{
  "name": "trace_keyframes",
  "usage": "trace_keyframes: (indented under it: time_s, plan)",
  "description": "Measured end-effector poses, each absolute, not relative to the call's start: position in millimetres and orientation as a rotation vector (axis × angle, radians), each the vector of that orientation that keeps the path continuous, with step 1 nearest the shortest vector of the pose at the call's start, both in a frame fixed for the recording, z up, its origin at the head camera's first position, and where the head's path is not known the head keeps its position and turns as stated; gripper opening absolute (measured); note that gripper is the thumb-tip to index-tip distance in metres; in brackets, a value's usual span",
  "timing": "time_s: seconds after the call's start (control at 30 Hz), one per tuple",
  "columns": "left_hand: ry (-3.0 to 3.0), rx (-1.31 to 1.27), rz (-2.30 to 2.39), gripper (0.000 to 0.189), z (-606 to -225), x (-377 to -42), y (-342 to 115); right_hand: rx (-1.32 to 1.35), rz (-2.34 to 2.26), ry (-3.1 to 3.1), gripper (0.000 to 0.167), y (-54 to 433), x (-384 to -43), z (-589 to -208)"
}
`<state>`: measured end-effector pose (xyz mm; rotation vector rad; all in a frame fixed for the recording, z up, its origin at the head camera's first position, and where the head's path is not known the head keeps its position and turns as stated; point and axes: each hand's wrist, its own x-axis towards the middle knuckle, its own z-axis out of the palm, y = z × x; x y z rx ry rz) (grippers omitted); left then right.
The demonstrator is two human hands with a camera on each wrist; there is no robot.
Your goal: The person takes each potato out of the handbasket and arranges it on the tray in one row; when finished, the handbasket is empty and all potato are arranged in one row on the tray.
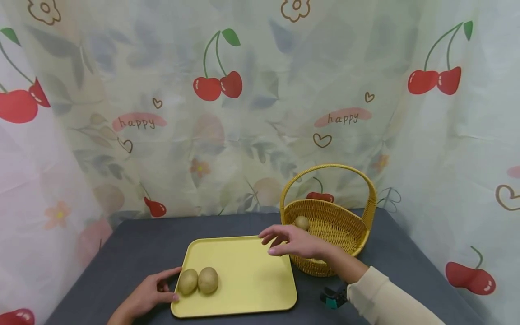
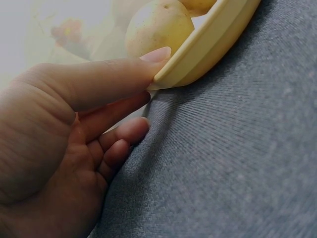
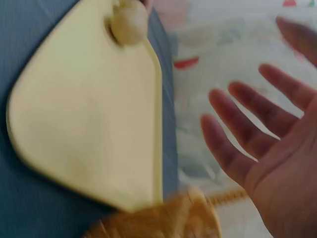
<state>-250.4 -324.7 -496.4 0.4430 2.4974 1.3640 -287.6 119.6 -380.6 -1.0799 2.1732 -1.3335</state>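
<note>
Two potatoes (image 1: 197,280) lie side by side at the left end of a yellow tray (image 1: 252,280). My left hand (image 1: 148,293) holds the tray's left edge, and in the left wrist view the thumb (image 2: 119,74) presses on the rim close beside a potato (image 2: 159,29). Over the tray's far right corner hovers my right hand (image 1: 298,242), with its fingers spread and nothing in them. Just behind that hand, a third potato (image 1: 302,223) sits inside a yellow wicker basket (image 1: 325,210). The right wrist view shows the empty palm of the right hand (image 3: 267,134).
The basket's tall arched handle (image 1: 331,167) rises at the back right, and its near side stands right by the tray. A dark grey cloth (image 1: 146,243) covers the table. Behind hangs a curtain (image 1: 260,135) printed with cherries. A dark strap (image 1: 335,295) shows by the right sleeve.
</note>
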Motion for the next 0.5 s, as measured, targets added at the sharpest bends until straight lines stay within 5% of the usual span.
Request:
trace_keyframes:
  time_s: [0.5]
  plan:
    - [2.51,0.479,1.364,0.074,-496,-249,-325,-0.896,-1.169,2.353,0.048,204,-314,-386]
